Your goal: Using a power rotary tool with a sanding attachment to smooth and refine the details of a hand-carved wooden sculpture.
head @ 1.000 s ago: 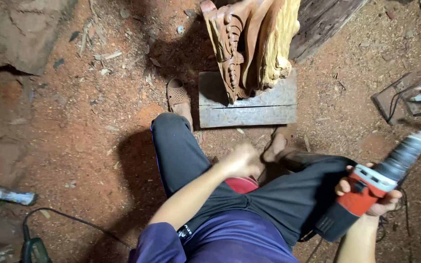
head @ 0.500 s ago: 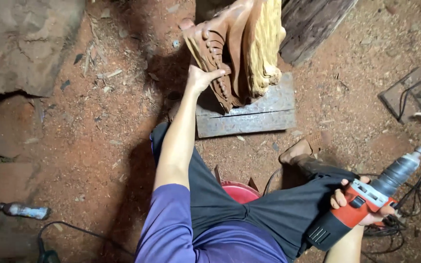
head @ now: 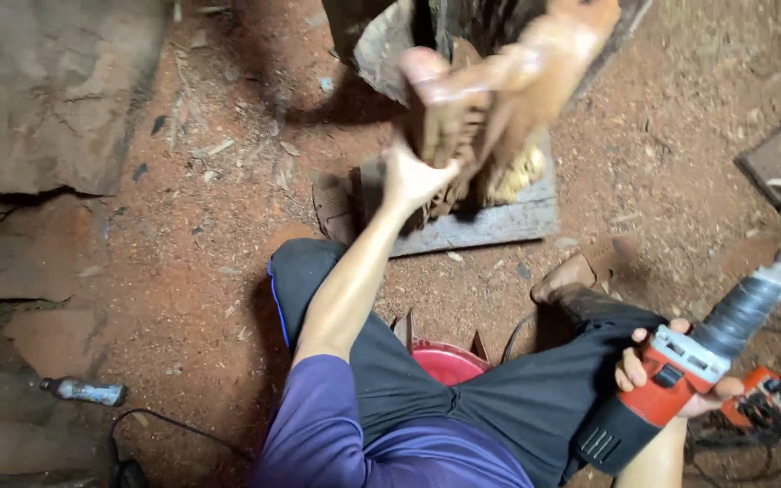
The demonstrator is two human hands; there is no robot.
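Note:
My left hand [head: 413, 173] grips the lower edge of a carved wooden piece [head: 499, 86], which is tilted and blurred with motion above a grey board [head: 485, 226] on the ground. My right hand [head: 671, 380] holds a red and black power rotary tool [head: 689, 361] at the lower right, its thin bit pointing up and to the right. I sit with dark trousers, knees apart, a red stool [head: 447, 361] showing between my legs.
Reddish sawdust covers the ground. A flat stone slab [head: 47, 90] lies at upper left, a small bottle [head: 83, 391] at lower left with a black cable [head: 174, 425] near it. Cables and another red tool [head: 757, 398] lie at right.
My left arm rose from my lap to the carving, took hold of it, and is now tipping it toward me. The right hand with the tool stayed at the lower right.

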